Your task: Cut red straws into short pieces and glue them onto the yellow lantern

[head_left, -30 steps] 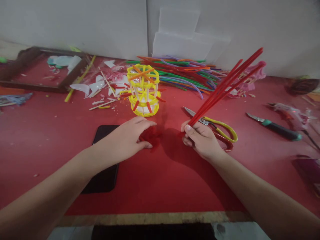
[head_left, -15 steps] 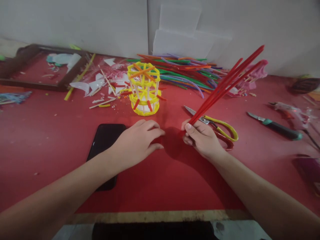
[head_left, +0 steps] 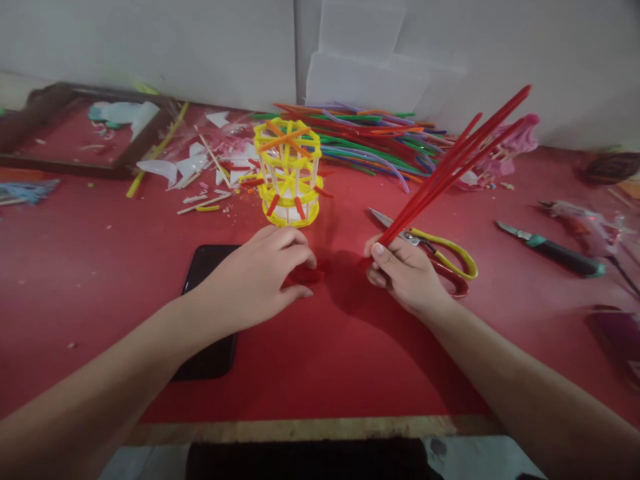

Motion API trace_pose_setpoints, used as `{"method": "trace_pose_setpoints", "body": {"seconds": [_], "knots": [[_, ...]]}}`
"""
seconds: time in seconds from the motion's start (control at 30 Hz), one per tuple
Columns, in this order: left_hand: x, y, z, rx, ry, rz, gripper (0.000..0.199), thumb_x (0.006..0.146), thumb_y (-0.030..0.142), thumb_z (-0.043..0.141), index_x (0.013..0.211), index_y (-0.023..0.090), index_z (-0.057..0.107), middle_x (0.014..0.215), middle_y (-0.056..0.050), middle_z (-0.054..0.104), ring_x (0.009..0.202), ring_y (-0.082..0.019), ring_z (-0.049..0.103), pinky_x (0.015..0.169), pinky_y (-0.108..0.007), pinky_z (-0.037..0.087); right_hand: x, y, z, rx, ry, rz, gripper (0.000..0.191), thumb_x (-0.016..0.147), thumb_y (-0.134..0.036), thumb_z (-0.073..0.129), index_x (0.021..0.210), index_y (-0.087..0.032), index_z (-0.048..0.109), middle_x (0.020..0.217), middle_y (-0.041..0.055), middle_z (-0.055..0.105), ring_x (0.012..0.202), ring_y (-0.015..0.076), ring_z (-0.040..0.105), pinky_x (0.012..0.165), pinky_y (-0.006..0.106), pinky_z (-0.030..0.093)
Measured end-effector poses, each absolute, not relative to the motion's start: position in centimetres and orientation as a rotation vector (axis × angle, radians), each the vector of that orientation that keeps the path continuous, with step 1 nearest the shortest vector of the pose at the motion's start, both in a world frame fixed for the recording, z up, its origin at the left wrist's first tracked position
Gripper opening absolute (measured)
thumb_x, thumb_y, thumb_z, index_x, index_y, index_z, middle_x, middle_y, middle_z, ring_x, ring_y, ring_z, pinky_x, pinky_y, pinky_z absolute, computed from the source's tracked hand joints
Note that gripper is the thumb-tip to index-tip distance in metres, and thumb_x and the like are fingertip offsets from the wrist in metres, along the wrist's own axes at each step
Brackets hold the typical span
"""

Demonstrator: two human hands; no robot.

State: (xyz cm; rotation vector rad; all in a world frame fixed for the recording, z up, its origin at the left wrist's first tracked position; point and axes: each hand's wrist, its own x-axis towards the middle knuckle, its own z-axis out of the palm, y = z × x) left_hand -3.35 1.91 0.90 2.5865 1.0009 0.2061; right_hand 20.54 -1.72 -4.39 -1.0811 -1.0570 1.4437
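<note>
My right hand (head_left: 405, 270) is closed around the lower ends of a bundle of red pipe cleaners (head_left: 450, 167), which slant up to the right. My left hand (head_left: 265, 273) is open, thumb and fingers apart, low over the table; small red pieces (head_left: 309, 274) show beside its fingertips, and I cannot tell whether it touches them. Just beyond it stands a round two-tier frame (head_left: 289, 173) of yellow pipe cleaner and thin sticks, with red and orange pieces on it. A black phone (head_left: 213, 353) lies partly under my left forearm. Scissors (head_left: 445, 253) with yellow and red handles lie behind my right hand.
Many coloured pipe cleaners (head_left: 370, 143) are heaped along the wall. White scraps and sticks (head_left: 193, 163) litter the back left, near a dark wooden frame (head_left: 60, 163). On the right lie a utility knife (head_left: 555, 252), a glue gun (head_left: 580, 223) and a pink object (head_left: 520, 137).
My left hand has moved a little left and away from me, and small red pieces now show by its fingers. My right hand keeps the bundle in nearly the same place.
</note>
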Motion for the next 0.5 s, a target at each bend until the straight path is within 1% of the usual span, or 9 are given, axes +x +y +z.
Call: {"method": "trace_pose_setpoints", "body": {"seconds": [0.1,0.2,0.37,0.5], "knots": [[-3.1,1.8,0.4,2.615,0.997,0.186,0.018,0.086,0.030,0.063,0.096,0.017,0.069,0.106,-0.010,0.059,0.100,-0.027,0.055,0.090,-0.044,0.046,20.5,-1.7,-4.4,-1.091,-1.056,1.432,0.031,0.083,-0.049,0.069,0.079,-0.019,0.061,0.062,-0.0065,0.045,0.045,0.0038,0.039,0.046,0.022,0.029],[-2.9,1.8,0.1,2.597,1.003,0.220,0.019,0.089,0.027,0.058,0.095,0.017,0.073,0.103,-0.010,0.061,0.096,-0.026,0.056,0.090,-0.043,0.046,20.6,-1.7,-4.4,-1.090,-1.059,1.430,0.030,0.083,-0.048,0.068,0.079,-0.019,0.061,0.062,-0.0064,0.046,0.045,0.0036,0.039,0.046,0.022,0.029],[-3.1,2.3,0.6,2.557,1.053,0.338,0.022,0.092,0.027,0.054,0.094,0.022,0.075,0.096,-0.006,0.069,0.091,-0.023,0.061,0.086,-0.039,0.047,20.8,-1.7,-4.6,-1.098,-1.082,1.445,0.030,0.085,-0.049,0.066,0.081,-0.020,0.061,0.061,-0.0064,0.045,0.045,0.0045,0.039,0.046,0.023,0.030],[-3.4,2.5,1.4,2.489,1.146,0.369,0.015,0.089,0.027,0.057,0.091,0.022,0.071,0.087,-0.002,0.074,0.084,-0.020,0.066,0.079,-0.032,0.049,20.8,-1.7,-4.6,-1.104,-1.084,1.450,0.031,0.084,-0.050,0.067,0.081,-0.020,0.061,0.062,-0.0061,0.046,0.045,0.0047,0.039,0.046,0.023,0.030]]}}
